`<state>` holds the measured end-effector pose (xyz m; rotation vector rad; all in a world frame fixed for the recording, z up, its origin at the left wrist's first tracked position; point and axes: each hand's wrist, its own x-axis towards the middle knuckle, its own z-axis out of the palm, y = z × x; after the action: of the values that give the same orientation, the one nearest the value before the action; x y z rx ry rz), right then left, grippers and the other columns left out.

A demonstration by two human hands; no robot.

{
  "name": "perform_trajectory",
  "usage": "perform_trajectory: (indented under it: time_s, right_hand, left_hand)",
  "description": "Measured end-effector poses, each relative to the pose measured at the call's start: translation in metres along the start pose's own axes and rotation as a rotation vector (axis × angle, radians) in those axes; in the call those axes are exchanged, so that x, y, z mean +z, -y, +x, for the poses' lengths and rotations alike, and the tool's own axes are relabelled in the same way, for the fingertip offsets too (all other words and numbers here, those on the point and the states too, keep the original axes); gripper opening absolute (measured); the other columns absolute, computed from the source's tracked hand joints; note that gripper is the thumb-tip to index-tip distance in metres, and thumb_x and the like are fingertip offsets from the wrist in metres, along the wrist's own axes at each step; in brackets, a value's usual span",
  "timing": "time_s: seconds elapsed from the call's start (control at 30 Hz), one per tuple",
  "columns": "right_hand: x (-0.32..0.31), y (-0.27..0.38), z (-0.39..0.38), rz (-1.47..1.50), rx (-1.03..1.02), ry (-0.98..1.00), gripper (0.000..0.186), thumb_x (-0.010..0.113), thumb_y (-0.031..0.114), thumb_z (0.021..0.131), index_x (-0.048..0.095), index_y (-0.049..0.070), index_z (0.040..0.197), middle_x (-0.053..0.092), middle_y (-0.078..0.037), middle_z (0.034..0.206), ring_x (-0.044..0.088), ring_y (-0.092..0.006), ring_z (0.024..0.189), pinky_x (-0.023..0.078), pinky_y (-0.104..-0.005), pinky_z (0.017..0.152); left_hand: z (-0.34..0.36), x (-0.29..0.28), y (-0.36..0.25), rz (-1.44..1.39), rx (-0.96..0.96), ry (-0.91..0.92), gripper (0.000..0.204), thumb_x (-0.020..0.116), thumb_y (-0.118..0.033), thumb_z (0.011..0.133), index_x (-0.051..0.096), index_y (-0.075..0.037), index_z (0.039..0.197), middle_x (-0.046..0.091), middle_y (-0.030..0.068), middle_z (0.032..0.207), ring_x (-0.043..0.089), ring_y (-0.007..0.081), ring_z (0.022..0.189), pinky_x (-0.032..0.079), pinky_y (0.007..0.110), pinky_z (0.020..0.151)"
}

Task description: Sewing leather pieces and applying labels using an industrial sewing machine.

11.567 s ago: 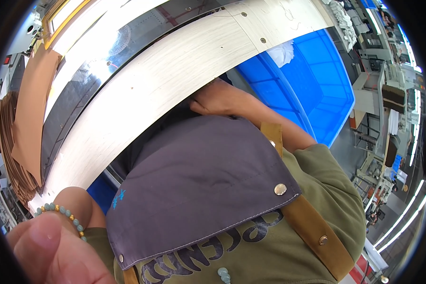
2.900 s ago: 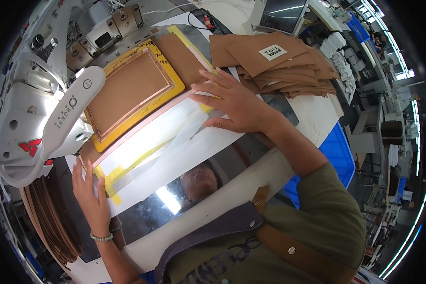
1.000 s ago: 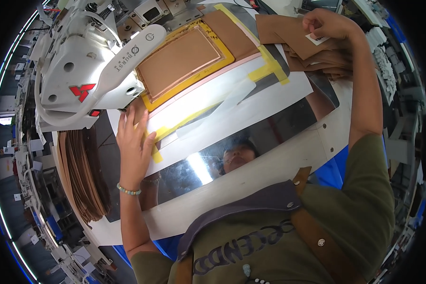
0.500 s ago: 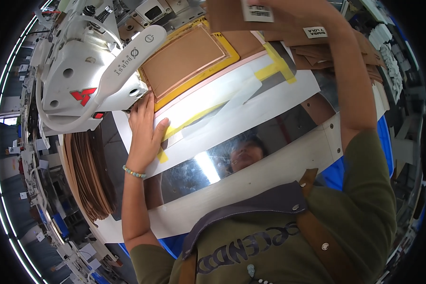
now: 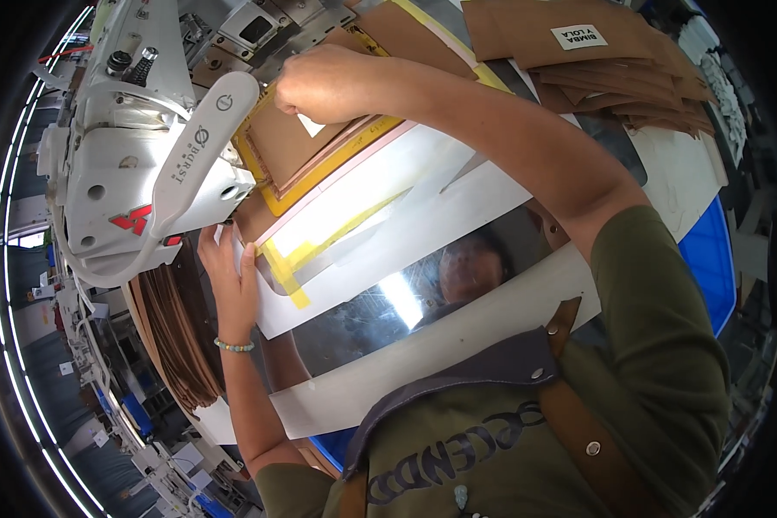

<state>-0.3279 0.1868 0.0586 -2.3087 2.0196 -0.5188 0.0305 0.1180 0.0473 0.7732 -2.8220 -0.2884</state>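
Note:
My right hand (image 5: 332,84) reaches across to the yellow-edged frame (image 5: 298,192). Its curled fingers close on a brown panel (image 5: 289,142) inside the frame, beside the panel's white label (image 5: 310,125); the fingertips themselves are hidden. My left hand (image 5: 233,289) rests at the near left corner of a white board (image 5: 363,237), with fingers extended and the thumb apart by yellow tape (image 5: 287,274). A white rounded paddle-shaped control (image 5: 203,142) on the machine stands between my hands.
A white machine (image 5: 116,190) fills the left side. Brown panels (image 5: 613,78) lie piled at the far right, the top one labelled. More brown pieces (image 5: 168,337) stand in a row at the left. A shiny metal plate (image 5: 371,311) lies before the board.
My right hand has swept left from the pile to the frame, with a labelled brown panel. My left hand, the board and frame have shifted left; my left hand and the board's corner are also nearer.

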Motion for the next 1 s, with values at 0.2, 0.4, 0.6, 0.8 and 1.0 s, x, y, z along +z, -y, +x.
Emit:
perform_trajectory:
  time_s: [0.2,0.4,0.6,0.8,1.0]
  right_hand:
    - [0.013,0.002,-0.004,0.08,-0.049,-0.061,0.01,0.064,-0.003,0.08,0.068,0.006,0.082,0.07,-0.013,0.083,0.07,-0.0357,0.086,0.055,-0.0487,0.073]
    - [0.02,0.003,0.0,0.029,-0.035,-0.038,0.009,0.064,-0.002,0.08,0.067,0.006,0.081,0.07,-0.014,0.085,0.069,-0.0356,0.089,0.055,-0.0482,0.074]
    - [0.028,0.0,0.003,0.065,-0.059,-0.113,0.007,0.064,0.003,0.082,0.068,0.007,0.08,0.069,-0.014,0.085,0.068,-0.0348,0.095,0.055,-0.048,0.078]
    - [0.023,0.004,-0.001,0.029,-0.068,-0.111,0.008,0.067,0.009,0.09,0.075,0.008,0.088,0.072,-0.012,0.092,0.07,-0.033,0.095,0.056,-0.0448,0.082]
    - [-0.042,-0.025,-0.011,0.286,-0.016,-0.344,0.017,0.07,0.022,0.1,0.079,0.008,0.105,0.076,-0.008,0.102,0.073,-0.0266,0.1,0.057,-0.0397,0.087]
  left_hand:
    - [0.049,0.016,0.021,-0.167,-0.071,0.002,0.043,0.053,-0.023,0.112,0.057,0.009,0.14,0.054,0.0296,0.147,0.046,0.0435,0.139,0.032,0.05,0.12]
    - [0.085,0.019,0.002,-0.307,-0.074,0.111,0.04,0.053,-0.016,0.113,0.06,-0.006,0.151,0.057,0.0099,0.159,0.049,0.0274,0.148,0.033,0.039,0.126]
    - [0.106,0.019,0.001,-0.075,0.264,0.024,0.04,0.053,-0.016,0.113,0.061,-0.01,0.152,0.055,0.0043,0.162,0.047,0.0232,0.152,0.03,0.04,0.129]
    - [0.12,0.024,0.015,-0.001,0.404,-0.015,0.04,0.055,-0.009,0.108,0.063,-0.006,0.148,0.056,0.0078,0.16,0.049,0.0268,0.151,0.034,0.04,0.127]
    - [0.119,0.041,0.023,-0.226,0.266,-0.037,0.038,0.052,-0.02,0.112,0.062,-0.009,0.148,0.057,0.0045,0.159,0.042,0.027,0.154,0.028,0.042,0.131]
